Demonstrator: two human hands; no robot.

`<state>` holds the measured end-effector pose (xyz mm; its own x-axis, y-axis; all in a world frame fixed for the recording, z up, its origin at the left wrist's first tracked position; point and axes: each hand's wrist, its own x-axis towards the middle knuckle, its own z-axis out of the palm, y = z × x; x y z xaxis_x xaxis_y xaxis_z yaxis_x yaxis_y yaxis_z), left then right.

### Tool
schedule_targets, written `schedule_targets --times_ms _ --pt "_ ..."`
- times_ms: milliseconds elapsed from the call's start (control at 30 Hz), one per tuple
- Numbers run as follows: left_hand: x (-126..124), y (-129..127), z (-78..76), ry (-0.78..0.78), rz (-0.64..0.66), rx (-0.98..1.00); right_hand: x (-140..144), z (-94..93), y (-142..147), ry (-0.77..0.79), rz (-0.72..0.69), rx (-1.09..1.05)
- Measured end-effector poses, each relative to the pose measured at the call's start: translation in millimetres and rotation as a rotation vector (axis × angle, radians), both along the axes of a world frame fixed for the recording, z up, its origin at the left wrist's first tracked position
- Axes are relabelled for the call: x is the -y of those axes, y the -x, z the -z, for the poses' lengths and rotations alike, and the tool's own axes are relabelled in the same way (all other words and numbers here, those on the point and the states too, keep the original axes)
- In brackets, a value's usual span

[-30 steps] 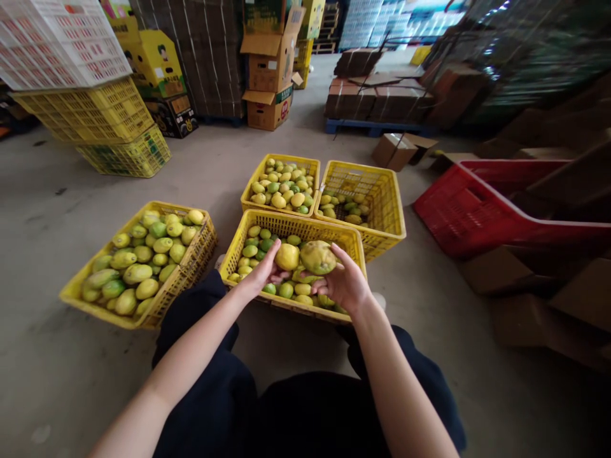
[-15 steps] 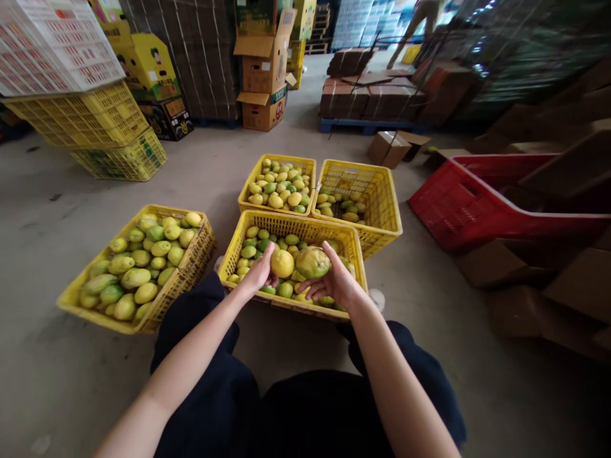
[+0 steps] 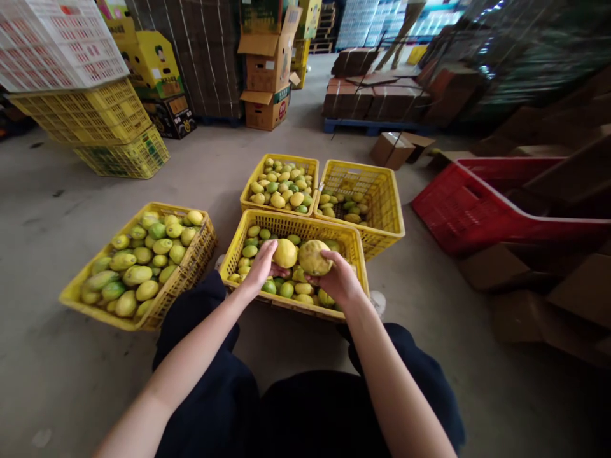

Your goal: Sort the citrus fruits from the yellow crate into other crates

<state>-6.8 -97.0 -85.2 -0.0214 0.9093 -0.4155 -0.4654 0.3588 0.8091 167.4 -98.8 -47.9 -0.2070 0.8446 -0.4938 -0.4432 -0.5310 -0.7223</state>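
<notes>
My left hand [image 3: 262, 266] is closed around a yellow lemon [image 3: 285, 253], its thumb along the near side. In my right hand [image 3: 340, 280] is a larger, blotchy yellow-green lemon [image 3: 313, 257], with the thumb over its top. Both fruits are held side by side above the front yellow crate [image 3: 292, 220], which holds green and yellow lemons. Another yellow crate [image 3: 184, 280] to the left is heaped with lemons. Behind the front crate stand a well-filled yellow crate [image 3: 252, 207] and a yellow crate with a few lemons low inside [image 3: 382, 197].
A red crate [image 3: 443, 210] stands at the right, with cardboard boxes [image 3: 510, 270] beside and below it. Stacked white and yellow crates [image 3: 90, 114] are at the back left. Cartons [image 3: 265, 73] and a blue pallet [image 3: 353, 127] lie farther back. A person's legs [image 3: 403, 32] show in the distance.
The lemon in my right hand has been turned, showing a rounder, blotchier side, and my right fingers have closed more around it. My left hand keeps its lemon, slightly turned.
</notes>
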Motion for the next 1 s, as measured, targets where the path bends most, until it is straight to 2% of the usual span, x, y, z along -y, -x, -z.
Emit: schedule_targets --times_ms 100,233,433,667,833,1000 --pt "-1.2 0.9 -4.3 -0.077 -0.056 0.031 2.6 3.1 2.5 -0.112 0.016 0.039" --pt "-1.1 4.3 -6.3 -0.118 0.015 0.018 6.8 8.3 3.4 -0.245 0.004 0.144" --pt "7.6 4.2 -11.7 -0.143 0.08 -0.162 8.3 12.0 5.4 -0.311 0.011 0.278" --pt "11.1 1.2 -25.5 -0.312 0.043 -0.141 6.5 19.1 9.8 -0.415 0.108 0.383" --pt "14.1 1.2 -29.5 -0.458 0.022 -0.19 12.7 14.1 11.8 -0.692 0.236 0.724" --pt "12.1 3.7 -23.5 -0.562 0.031 -0.307 16.9 12.6 10.9 -0.914 0.193 0.882"
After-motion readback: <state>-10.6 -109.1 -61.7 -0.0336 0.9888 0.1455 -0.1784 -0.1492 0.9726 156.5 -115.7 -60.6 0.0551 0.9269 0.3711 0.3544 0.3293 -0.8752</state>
